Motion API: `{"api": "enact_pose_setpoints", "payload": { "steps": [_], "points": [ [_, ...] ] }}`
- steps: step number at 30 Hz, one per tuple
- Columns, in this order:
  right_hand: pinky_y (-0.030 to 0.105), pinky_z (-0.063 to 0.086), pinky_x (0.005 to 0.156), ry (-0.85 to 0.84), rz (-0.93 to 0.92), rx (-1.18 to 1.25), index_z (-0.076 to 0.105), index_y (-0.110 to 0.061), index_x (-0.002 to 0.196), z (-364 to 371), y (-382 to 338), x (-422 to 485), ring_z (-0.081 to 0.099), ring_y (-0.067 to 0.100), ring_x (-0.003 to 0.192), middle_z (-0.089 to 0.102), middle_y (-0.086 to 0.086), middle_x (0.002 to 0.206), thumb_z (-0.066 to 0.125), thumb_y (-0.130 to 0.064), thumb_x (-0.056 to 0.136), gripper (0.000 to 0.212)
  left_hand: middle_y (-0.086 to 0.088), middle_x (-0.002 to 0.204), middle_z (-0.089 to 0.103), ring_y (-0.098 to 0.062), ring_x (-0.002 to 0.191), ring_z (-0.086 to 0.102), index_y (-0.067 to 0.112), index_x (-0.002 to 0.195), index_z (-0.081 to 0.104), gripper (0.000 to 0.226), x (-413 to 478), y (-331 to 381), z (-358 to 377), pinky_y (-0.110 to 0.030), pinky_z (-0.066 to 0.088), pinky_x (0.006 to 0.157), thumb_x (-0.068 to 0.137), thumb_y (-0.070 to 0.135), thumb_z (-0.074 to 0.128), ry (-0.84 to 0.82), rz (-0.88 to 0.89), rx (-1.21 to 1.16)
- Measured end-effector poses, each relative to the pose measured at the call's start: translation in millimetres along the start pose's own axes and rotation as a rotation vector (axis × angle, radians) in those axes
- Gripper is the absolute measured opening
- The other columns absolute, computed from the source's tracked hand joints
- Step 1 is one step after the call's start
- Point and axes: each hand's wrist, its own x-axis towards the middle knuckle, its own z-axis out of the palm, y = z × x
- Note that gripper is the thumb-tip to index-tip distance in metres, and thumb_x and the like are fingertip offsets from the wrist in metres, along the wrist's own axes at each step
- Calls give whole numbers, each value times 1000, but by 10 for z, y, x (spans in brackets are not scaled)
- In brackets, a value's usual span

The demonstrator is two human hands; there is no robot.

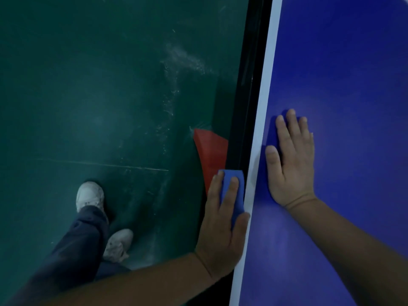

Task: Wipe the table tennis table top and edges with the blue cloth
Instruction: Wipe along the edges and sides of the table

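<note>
Blue cloth pressed to the side rim of the table tennis table (342,62).

The smooth, matt blue table top runs up the frame's right side, tilted slightly right, bordered by a white line (268,85) and a glossy black side rim (249,74). A dark green floor (88,85), scuffed with pale dusty streaks, fills the left. The right hand (291,164) lies flat on the top, fingers straight and together. The left hand (223,230) presses the folded blue cloth (230,174) against the rim with nearly straight fingers, thumb over the white line; the cloth's long axis follows the edge. A red floor patch (212,153) lies beneath. Dark trousers (77,239) and white shoes (89,195) stand at the lower left.
</note>
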Motion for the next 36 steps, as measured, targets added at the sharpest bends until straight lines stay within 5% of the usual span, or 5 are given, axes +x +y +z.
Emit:
{"api": "enact_pose_setpoints", "payload": {
  "steps": [4, 9, 17, 26, 36],
  "points": [
    [51, 7, 125, -8, -7, -16, 14, -26, 158, 3, 11, 18, 3, 25, 156, 10, -4, 166, 26, -45, 105, 57, -14, 165, 13, -23, 154, 9, 25, 155, 17, 58, 926, 150, -90, -50, 20, 123, 103, 30, 41, 44, 104, 29],
    [49, 4, 125, -32, 1, -21, 16, -22, 157, -31, -20, 23, 2, 27, 156, 9, -3, 167, 26, -44, 105, 58, -10, 166, 15, -19, 154, 10, 15, 158, 22, 60, 1899, 384, -185, -45, 16, 124, 103, 31, 41, 102, 47, 38],
    [58, 2, 123, -36, 11, -23, 18, -23, 157, -34, -30, 24, 1, 29, 156, 10, 3, 167, 27, -45, 104, 58, -1, 168, 2, -17, 155, 4, 33, 158, 6, 63, 507, 62, -97, -35, 13, 125, 105, 45, 37, -24, 37, 19],
    [58, 1, 123, -54, 50, -48, 16, -23, 157, -37, -33, 39, -3, 33, 155, 5, 2, 167, 28, -47, 103, 61, -9, 166, 13, -16, 153, 9, 15, 158, 20, 62, 2098, 495, -246, -22, 9, 120, 102, 33, 37, 57, 24, 61],
    [58, 4, 123, -86, 79, -18, 30, -17, 156, -96, -85, 48, 3, 34, 155, 16, 8, 167, 35, -45, 101, 62, -4, 168, -2, -14, 155, -3, 28, 157, 5, 64, 839, 239, -134, -43, 10, 126, 102, 38, 36, -57, -29, 58]
  ]
}}
